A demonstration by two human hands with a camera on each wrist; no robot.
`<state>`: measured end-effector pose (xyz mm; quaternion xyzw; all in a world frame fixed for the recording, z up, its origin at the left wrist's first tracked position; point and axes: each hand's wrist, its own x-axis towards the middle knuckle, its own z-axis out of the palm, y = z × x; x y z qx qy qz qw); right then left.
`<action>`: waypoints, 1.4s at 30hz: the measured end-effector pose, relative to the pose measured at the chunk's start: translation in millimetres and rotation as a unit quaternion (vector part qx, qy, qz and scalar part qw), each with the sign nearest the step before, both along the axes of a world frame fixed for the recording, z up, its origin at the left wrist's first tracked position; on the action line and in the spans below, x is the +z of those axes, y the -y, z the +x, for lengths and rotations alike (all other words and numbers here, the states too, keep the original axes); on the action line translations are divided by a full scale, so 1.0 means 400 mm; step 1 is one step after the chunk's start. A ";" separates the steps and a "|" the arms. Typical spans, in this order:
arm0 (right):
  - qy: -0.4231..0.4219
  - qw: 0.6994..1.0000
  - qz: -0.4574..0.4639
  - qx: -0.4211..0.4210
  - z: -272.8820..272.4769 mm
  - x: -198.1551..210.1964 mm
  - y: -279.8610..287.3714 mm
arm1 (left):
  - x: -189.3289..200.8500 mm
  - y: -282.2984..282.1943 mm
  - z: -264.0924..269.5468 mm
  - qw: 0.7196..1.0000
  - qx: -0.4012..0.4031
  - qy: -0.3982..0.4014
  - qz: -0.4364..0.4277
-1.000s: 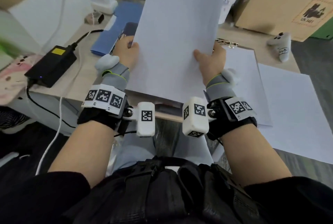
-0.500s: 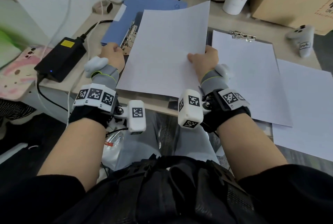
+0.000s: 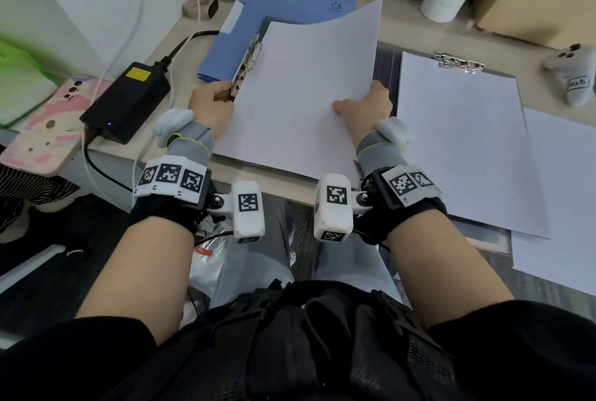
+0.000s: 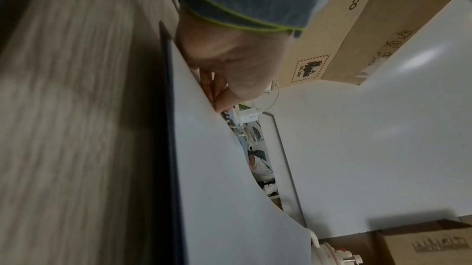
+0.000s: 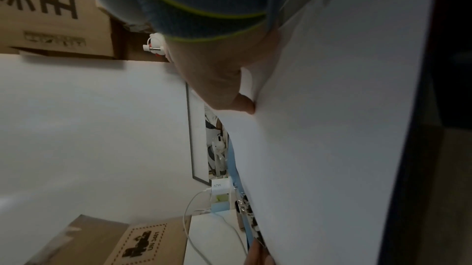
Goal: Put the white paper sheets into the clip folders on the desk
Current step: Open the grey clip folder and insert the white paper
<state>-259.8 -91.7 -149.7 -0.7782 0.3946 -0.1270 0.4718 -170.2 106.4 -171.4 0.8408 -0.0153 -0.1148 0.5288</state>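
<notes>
White sheet, two hands, two folders

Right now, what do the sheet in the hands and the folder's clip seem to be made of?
Sheet: thin matte white paper, probably; its far edge curves.
Clip: metal, it seems; silvery with bright glints.
</notes>
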 end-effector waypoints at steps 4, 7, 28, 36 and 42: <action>-0.011 1.000 -0.027 0.011 0.003 0.006 0.003 | -0.004 -0.004 0.002 1.000 -0.001 -0.003 -0.014; -0.028 0.998 -0.041 0.024 0.004 0.010 0.003 | -0.005 -0.008 0.000 1.000 -0.008 -0.006 -0.016; -0.075 0.980 -0.160 0.088 0.020 -0.010 -0.025 | -0.004 0.009 0.006 0.988 0.018 0.033 0.150; -0.222 0.939 -0.255 0.062 0.076 0.003 -0.001 | 0.010 0.034 0.028 0.963 0.006 0.033 0.267; -0.314 0.904 -0.246 0.155 0.096 0.029 0.015 | 0.037 0.063 0.043 0.941 -0.008 0.061 0.333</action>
